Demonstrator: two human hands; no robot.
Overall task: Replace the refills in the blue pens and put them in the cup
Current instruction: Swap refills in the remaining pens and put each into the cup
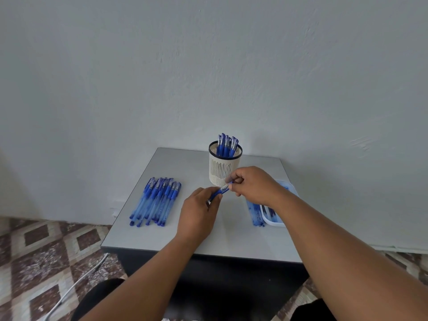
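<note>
Just in front of the slotted pen cup (224, 169), above the middle of the grey table (162, 235), both hands work one blue pen (220, 192). The left hand (196, 215) has its fingers curled round the barrel; the right hand (251, 185) pinches the capped end between thumb and fingertips. It looks like the cap is being seated or pulled, though the joint is too small to tell. The sound way is to hold the barrel steady and move the right hand straight along the pen's axis, no bending. Waiting pens (155, 201) lie in a row at left; a white tray (273, 222) with loose refills sits at right.
</note>
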